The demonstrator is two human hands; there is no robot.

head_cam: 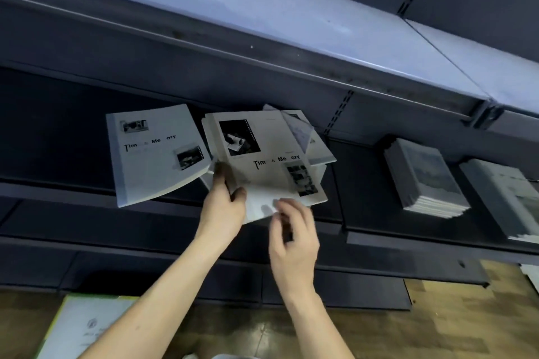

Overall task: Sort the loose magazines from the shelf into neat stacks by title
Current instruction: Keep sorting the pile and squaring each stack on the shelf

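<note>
Two pale "Time & Memory" magazines lie on a dark shelf [73, 183]. The left magazine [154, 160] juts over the shelf's front edge. The middle magazine [271, 154] tops a loose pile, with another magazine [309, 137] askew beneath it at the right. My left hand [224, 201] pinches the middle magazine's lower left corner, thumb on the cover. Blurred, my right hand [291, 236] hovers at that magazine's bottom edge with fingers loosely curled; whether it touches the paper I cannot tell.
A neat stack of grey magazines [423, 178] sits on the shelf to the right, and another stack [507, 198] lies at the far right edge. An upper shelf [262, 17] overhangs. Below is wooden floor with a white-and-green box [84, 326] at lower left.
</note>
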